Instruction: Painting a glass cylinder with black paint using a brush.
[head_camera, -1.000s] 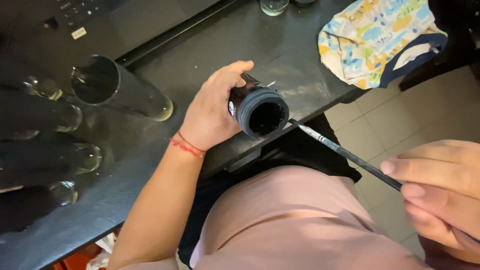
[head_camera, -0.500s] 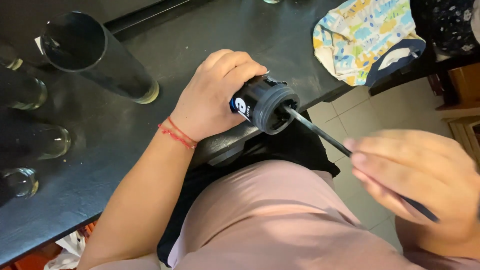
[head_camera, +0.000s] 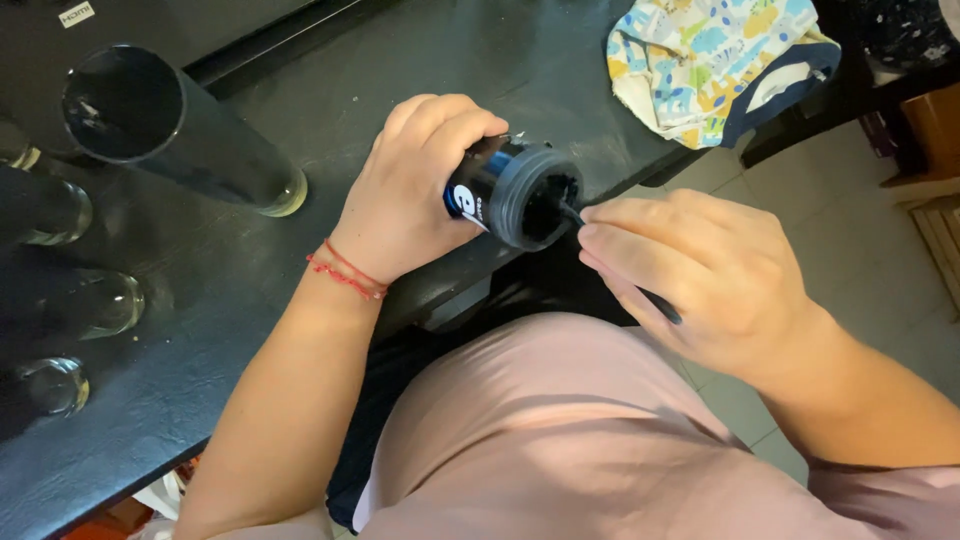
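My left hand (head_camera: 415, 190) is wrapped tight around a black jar (head_camera: 515, 190), tipped sideways above the table (head_camera: 250, 290) edge; my right hand (head_camera: 700, 275) pinches a thin stick (head_camera: 655, 300), its tip inside the jar's mouth; a patterned cloth (head_camera: 715, 60) lies well apart.

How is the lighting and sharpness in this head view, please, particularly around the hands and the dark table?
Head view: soft, even light; left hand and right hand sharp, no motion blur. The black table swallows detail; faint glare on the glass tumblers; the black container opening is too dark to see inside.
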